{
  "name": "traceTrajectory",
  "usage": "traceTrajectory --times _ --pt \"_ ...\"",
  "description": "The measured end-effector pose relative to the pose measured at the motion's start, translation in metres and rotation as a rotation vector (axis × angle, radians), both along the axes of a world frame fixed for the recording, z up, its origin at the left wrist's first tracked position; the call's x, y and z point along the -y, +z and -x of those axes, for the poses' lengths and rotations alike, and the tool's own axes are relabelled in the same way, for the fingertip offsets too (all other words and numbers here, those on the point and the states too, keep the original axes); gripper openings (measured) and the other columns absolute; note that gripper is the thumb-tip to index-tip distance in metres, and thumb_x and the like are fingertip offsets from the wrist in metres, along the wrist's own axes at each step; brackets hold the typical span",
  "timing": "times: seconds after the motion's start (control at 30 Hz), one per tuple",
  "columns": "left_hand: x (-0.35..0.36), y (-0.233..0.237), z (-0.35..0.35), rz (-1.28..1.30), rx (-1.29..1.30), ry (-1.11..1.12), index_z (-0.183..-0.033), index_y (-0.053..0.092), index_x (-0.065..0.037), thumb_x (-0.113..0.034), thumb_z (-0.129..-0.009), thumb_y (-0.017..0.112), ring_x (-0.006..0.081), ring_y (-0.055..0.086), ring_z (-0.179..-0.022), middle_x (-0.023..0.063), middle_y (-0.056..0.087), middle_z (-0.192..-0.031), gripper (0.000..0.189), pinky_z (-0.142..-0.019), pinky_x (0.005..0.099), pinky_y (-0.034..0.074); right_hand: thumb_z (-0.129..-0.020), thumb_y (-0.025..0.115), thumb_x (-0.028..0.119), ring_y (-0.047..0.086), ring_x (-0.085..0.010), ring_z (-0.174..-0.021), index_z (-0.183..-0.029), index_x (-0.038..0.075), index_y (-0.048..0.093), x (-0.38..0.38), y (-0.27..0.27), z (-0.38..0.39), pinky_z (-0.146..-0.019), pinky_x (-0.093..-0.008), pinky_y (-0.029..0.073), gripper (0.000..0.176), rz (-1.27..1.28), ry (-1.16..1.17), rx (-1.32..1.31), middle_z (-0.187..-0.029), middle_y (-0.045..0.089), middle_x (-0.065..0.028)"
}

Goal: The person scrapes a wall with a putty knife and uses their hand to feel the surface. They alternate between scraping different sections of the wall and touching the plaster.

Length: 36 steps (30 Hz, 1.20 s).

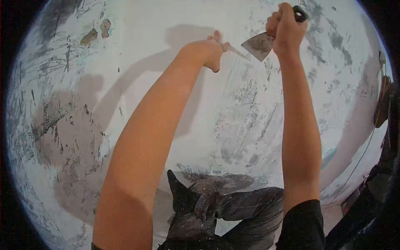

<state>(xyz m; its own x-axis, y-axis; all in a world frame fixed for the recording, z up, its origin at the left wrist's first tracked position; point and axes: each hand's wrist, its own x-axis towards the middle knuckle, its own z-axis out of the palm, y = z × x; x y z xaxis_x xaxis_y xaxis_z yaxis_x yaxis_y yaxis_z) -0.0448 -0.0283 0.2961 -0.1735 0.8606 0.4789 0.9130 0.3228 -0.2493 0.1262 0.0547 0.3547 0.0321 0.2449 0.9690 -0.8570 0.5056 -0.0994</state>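
Observation:
High on the right, my right hand (287, 31) is closed round the dark handle (300, 14) of a scraper. Its wide metal blade (259, 45) carries brownish residue and points down-left towards my left hand. My left hand (212, 51) is at upper centre, its thumb sticking out below. A thin grey blade (240, 53), seen nearly edge-on, extends from its fingers towards the scraper; the hand hides how it is gripped. Behind both hands stands a pale wall (141, 21) with dark streaks and patches.
My bent leg in dark, speckled trousers (250, 206) and a dark shoe (183, 196) show at the bottom. Along the right edge are a hanging cord (359, 160), a brown object (382, 104) and dark cloth (358, 212). Two brown spots (105, 28) mark the upper left wall.

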Motion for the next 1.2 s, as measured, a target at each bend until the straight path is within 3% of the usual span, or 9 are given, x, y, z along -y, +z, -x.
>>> traceTrajectory --times 0.13,0.2,0.67,0.87,0.93,1.0,1.03,1.1,1.2 --pt "0.004 0.000 -0.003 0.037 -0.081 -0.059 -0.156 0.015 -0.015 -0.017 -0.073 0.071 0.0445 0.039 -0.136 0.0362 0.003 -0.155 0.100 -0.105 0.0419 0.045 -0.088 0.057 0.010 0.024 -0.0101 -0.041 -0.057 0.013 0.033 -0.004 -0.023 0.016 -0.043 -0.0321 0.020 0.039 0.151 -0.055 -0.042 -0.050 0.033 0.0009" --pt "0.002 0.001 -0.005 0.010 0.024 0.002 -0.157 0.016 -0.024 -0.005 -0.073 0.060 0.0338 0.024 -0.147 0.0213 -0.004 -0.161 0.097 -0.107 0.0476 0.042 -0.087 0.058 0.011 0.025 -0.0108 -0.040 -0.059 0.012 0.035 -0.004 -0.018 0.009 -0.042 -0.0325 0.020 0.037 0.165 -0.051 0.010 -0.048 0.032 0.0007" --pt "-0.001 0.002 -0.007 0.058 0.021 0.062 -0.158 0.010 -0.025 -0.006 -0.076 0.055 0.0336 0.023 -0.147 0.0207 -0.005 -0.162 0.096 -0.105 0.0512 0.043 -0.088 0.059 0.008 0.027 -0.0108 -0.041 -0.062 0.010 0.040 0.004 -0.017 0.000 -0.041 -0.0320 0.022 0.032 0.049 -0.046 -0.053 -0.050 0.036 0.0003" --pt "0.002 0.004 -0.012 0.064 0.041 0.063 -0.158 0.009 -0.025 -0.005 -0.075 0.055 0.0331 0.022 -0.148 0.0204 -0.006 -0.161 0.097 -0.105 0.0514 0.043 -0.088 0.058 0.009 0.026 -0.0115 -0.039 -0.059 0.010 0.040 0.006 -0.016 0.004 -0.041 -0.0323 0.021 0.034 0.009 -0.191 -0.002 -0.047 0.035 -0.0002" --pt "-0.002 0.004 -0.007 0.087 0.049 0.083 -0.158 0.009 -0.025 -0.005 -0.075 0.056 0.0332 0.022 -0.148 0.0204 -0.007 -0.161 0.097 -0.105 0.0509 0.043 -0.089 0.057 0.010 0.029 -0.0115 -0.040 -0.059 0.011 0.039 0.010 -0.011 -0.006 -0.042 -0.0324 0.024 0.035 -0.034 -0.063 -0.037 -0.048 0.035 0.0004" --pt "-0.008 0.002 -0.004 0.067 0.030 0.070 -0.158 0.011 -0.025 -0.004 -0.075 0.056 0.0330 0.022 -0.148 0.0202 -0.009 -0.161 0.097 -0.105 0.0491 0.044 -0.089 0.057 0.010 0.030 -0.0111 -0.040 -0.059 0.011 0.038 0.006 -0.024 0.013 -0.042 -0.0325 0.024 0.035 0.112 -0.195 -0.007 -0.049 0.036 0.0004" --pt "-0.009 -0.001 -0.005 0.068 0.026 0.065 -0.158 0.011 -0.025 -0.004 -0.075 0.056 0.0330 0.022 -0.148 0.0202 -0.009 -0.161 0.097 -0.105 0.0491 0.044 -0.089 0.057 0.009 0.030 -0.0108 -0.041 -0.060 0.011 0.039 0.003 -0.029 0.013 -0.041 -0.0319 0.023 0.034 0.080 -0.102 0.020 -0.050 0.037 -0.0003" --pt "-0.005 -0.001 -0.003 0.021 -0.122 0.078 -0.157 0.016 -0.021 -0.010 -0.073 0.064 0.0427 0.045 -0.132 0.0341 0.001 -0.156 0.097 -0.100 0.0428 0.048 -0.087 0.060 0.010 0.036 -0.0113 -0.040 -0.061 0.009 0.043 0.000 -0.022 0.011 -0.039 -0.0309 0.029 0.030 0.052 -0.148 0.039 -0.052 0.043 -0.0012" --pt "0.001 0.000 -0.003 0.036 -0.045 -0.004 -0.157 0.015 -0.022 -0.010 -0.073 0.063 0.0442 0.044 -0.133 0.0355 0.001 -0.155 0.097 -0.100 0.0431 0.048 -0.085 0.062 0.011 0.042 -0.0124 -0.039 -0.063 0.006 0.047 -0.004 -0.013 0.005 -0.038 -0.0305 0.034 0.028 -0.029 -0.102 0.017 -0.054 0.048 -0.0026"
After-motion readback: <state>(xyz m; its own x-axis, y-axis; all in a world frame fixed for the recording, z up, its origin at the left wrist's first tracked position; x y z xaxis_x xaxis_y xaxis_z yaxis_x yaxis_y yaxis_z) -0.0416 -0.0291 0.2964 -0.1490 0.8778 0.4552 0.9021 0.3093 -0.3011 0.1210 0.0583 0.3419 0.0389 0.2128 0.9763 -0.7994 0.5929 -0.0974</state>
